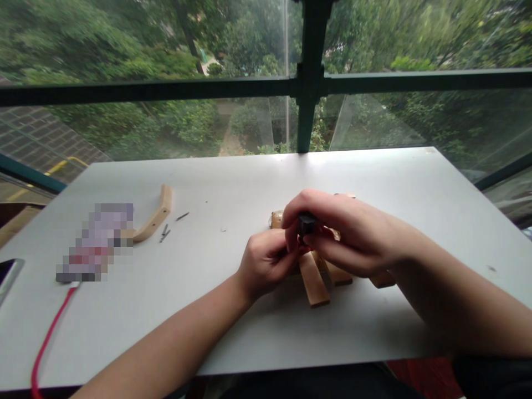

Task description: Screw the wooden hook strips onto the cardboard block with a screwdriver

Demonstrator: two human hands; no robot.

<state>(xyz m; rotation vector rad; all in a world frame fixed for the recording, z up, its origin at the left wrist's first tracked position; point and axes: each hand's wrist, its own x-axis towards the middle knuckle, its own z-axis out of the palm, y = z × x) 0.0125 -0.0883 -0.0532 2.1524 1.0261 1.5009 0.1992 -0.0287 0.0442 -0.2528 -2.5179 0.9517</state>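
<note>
Both hands meet over a small wooden assembly (pixel 316 284) of flat slats in the middle of the white table (pixel 233 183). My right hand (pixel 344 233) is closed round a small black tool handle (pixel 306 224), held upright over the wood. My left hand (pixel 268 260) is curled beside it, fingertips pinched at the base of the tool and against the wood. What the left fingers pinch is hidden. Most of the assembly is covered by the hands; only a few slat ends stick out toward me.
A curved wooden piece (pixel 158 216) lies at the left with a few small dark screws (pixel 165 233) beside it. A blurred-out object (pixel 97 241), a red cable (pixel 50 332) and a phone's corner (pixel 9 271) sit at the far left. A glass window with a dark frame (pixel 310 83) stands behind the table.
</note>
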